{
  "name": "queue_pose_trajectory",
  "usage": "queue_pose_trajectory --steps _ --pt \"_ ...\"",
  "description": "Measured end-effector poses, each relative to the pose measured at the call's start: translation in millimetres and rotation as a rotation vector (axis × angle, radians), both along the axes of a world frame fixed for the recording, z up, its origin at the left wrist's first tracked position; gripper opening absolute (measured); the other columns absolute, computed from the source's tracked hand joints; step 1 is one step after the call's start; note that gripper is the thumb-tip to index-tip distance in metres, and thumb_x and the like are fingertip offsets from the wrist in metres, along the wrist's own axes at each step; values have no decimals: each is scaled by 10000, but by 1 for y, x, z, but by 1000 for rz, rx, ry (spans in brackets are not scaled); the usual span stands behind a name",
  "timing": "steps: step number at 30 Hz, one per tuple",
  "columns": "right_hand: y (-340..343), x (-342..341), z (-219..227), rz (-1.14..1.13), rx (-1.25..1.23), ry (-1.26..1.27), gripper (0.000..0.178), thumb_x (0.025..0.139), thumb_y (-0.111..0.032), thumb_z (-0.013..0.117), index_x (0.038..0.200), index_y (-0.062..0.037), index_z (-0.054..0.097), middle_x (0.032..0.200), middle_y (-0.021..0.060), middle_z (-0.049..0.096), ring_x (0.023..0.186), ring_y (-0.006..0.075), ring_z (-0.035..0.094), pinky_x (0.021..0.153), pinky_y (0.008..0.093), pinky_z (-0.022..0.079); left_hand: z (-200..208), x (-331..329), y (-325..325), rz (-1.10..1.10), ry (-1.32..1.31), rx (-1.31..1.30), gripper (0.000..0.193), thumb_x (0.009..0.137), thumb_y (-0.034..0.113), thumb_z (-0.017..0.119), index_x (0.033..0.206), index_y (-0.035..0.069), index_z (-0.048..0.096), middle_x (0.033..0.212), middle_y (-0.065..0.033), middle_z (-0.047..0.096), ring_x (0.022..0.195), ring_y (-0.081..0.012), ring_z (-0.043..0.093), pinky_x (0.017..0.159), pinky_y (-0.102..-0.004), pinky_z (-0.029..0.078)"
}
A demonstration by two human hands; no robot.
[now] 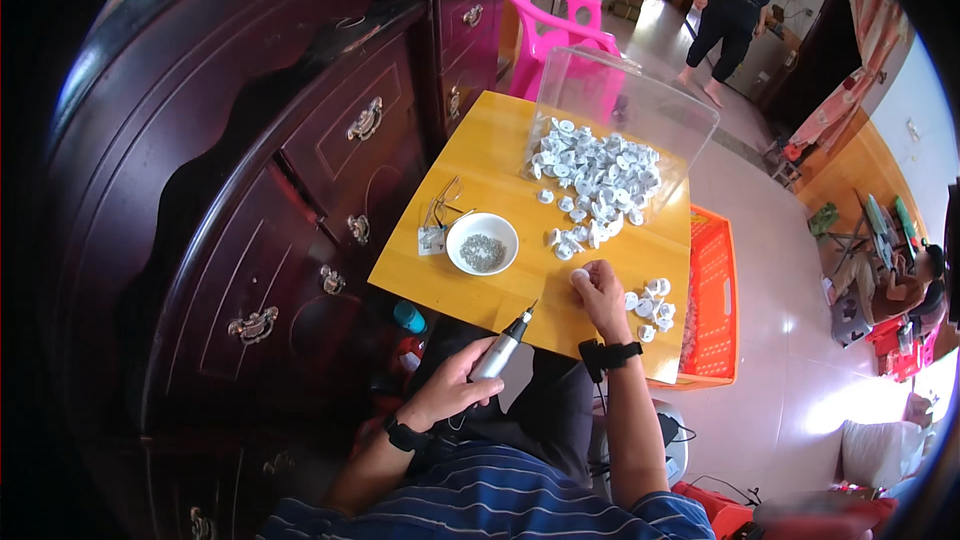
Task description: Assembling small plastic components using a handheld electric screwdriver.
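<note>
My left hand [452, 385] is closed around a silver and black electric screwdriver [502, 345], its thin bit pointing up over the table's near edge. On the yellow tabletop [440, 290], my right hand [603, 298] pinches a small round white plastic part [580, 276]. Beside that hand, to the right, lies a small group of similar white parts [657, 307]. A larger heap of white plastic parts [600, 165] spreads out of a clear plastic bin [690, 125] at the far side. Left of my right hand stands a white bowl [512, 231] with many tiny metal screws [482, 253].
Eyeglasses [440, 202] and a small packet [431, 241] lie left of the bowl. A dark wooden cabinet [330, 140] closes off the left. An orange crate [725, 300] stands right of the table, a pink chair [560, 20] behind. One person [735, 0] stands farther back; another sits right.
</note>
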State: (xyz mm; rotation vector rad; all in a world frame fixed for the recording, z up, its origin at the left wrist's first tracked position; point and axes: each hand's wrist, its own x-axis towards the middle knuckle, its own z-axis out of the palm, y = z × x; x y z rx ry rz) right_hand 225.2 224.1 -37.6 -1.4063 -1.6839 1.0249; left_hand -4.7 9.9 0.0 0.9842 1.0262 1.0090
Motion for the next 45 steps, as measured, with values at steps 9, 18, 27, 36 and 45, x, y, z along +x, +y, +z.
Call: queue_pose_trajectory --steps 9,18,27,36,45 --pt "-39 -1 -1 170 -340 528 187 1033 -192 622 1179 -82 583 938 17 679 787 90 653 713 248 538 -1 7 8 5 84 1 664 929 126 732 1510 16 431 931 -21 619 705 -71 583 634 -242 510" --pt "-41 -5 -12 175 -390 578 179 1048 -165 611 1186 -53 636 1026 8 684 828 83 657 754 230 546 5 18 14 -2 152 6 647 927 117 735 1494 11 443 920 -25 615 695 -74 584 614 -247 514" --pt "-44 -9 -16 218 -283 588 163 1055 -115 603 1168 -8 648 982 7 679 796 74 633 739 225 531 7 22 18 -8 286 50 637 924 123 736 1477 -7 450 934 -66 637 723 -105 613 677 -288 537" --pt "-46 -11 -17 176 -252 540 169 1045 -118 614 1157 3 654 962 13 686 812 71 646 725 221 532 6 21 20 -14 360 56 653 911 159 752 1464 -26 458 1029 -136 678 845 -167 677 778 -323 557" --pt "-49 -13 -15 162 -248 532 168 1044 -118 616 1158 -2 660 953 5 686 800 68 636 715 217 527 -8 22 20 -2 353 116 640 938 148 734 1495 31 441 937 -7 583 688 -61 569 602 -225 503"
